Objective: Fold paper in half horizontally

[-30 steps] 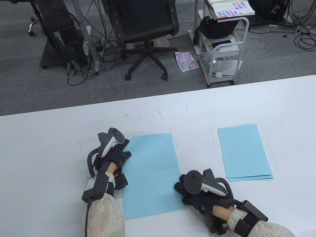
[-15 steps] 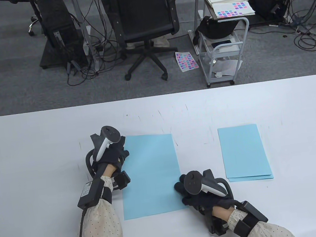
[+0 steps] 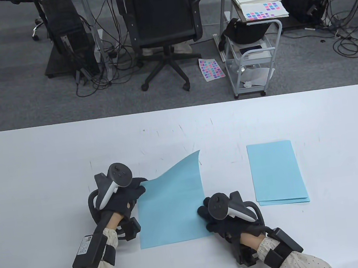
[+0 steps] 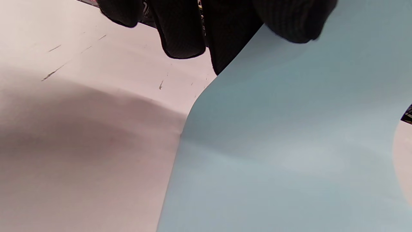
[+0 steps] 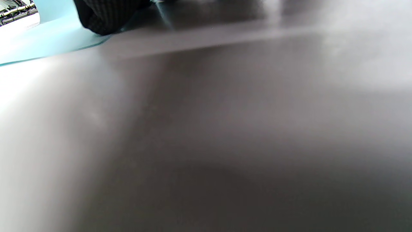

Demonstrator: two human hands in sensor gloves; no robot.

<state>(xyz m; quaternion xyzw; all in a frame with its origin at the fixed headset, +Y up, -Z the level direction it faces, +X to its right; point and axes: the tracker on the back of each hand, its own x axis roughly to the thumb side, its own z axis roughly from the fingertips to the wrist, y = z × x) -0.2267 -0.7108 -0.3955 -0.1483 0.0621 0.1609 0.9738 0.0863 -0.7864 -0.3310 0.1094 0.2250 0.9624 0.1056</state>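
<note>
Fold just starting: my left hand (image 3: 121, 196) pinches the blue paper (image 3: 172, 213) by its far-left corner, lifted off the table (image 3: 39, 164); right hand (image 3: 221, 216) presses the near-right edge flat. Next I carry that corner to the near edge, align, crease

Light blue paper sheet (image 3: 171, 206) on white table (image 3: 39, 164), left hand (image 3: 121, 196) at its far-left corner, right hand (image 3: 220, 217) on its near-right edge, stack of light blue folded sheets (image 3: 276, 172) well right.
</note>
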